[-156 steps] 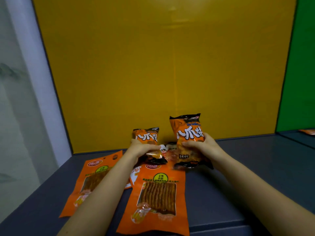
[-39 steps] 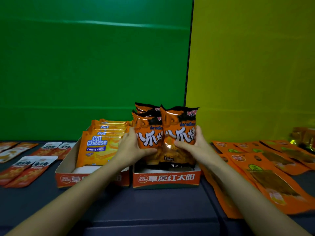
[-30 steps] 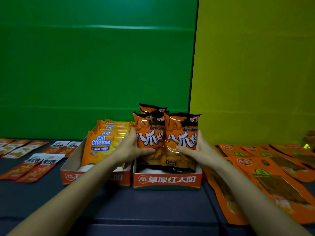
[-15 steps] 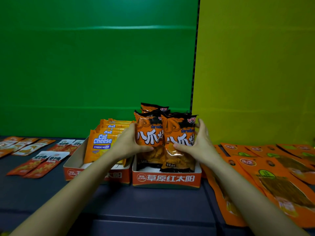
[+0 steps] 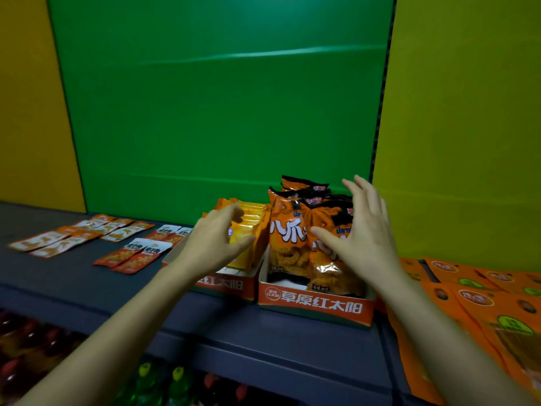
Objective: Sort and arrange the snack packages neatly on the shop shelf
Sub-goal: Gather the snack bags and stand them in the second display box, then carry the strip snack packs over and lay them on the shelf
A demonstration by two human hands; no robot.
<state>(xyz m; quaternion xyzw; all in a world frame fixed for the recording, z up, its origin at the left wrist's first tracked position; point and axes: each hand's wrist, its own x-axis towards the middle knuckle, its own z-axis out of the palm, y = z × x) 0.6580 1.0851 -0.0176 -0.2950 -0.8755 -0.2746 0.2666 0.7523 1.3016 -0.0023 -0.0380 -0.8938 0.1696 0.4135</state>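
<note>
Several orange-and-black snack bags (image 5: 285, 238) stand upright in an orange cardboard display box (image 5: 316, 303) on the dark shelf (image 5: 263, 332). My right hand (image 5: 363, 238) hovers in front of the right-hand bags with fingers spread, holding nothing. My left hand (image 5: 213, 244) is open too, in front of the yellow cheese wafer packs (image 5: 251, 227) that stand in a second orange box (image 5: 228, 284) to the left. Neither hand grips a bag.
Flat orange pouches (image 5: 483, 300) lie spread at the right. Small red-and-white sachets (image 5: 137, 253) and orange sachets (image 5: 58, 238) lie in rows at the left. Bottles (image 5: 158, 382) stand on the shelf below. Green and yellow panels back the shelf.
Both hands have let go of the two orange-and-black bags, which now stand in the box. The hands have drawn back with fingers spread. The view has shifted left and down.
</note>
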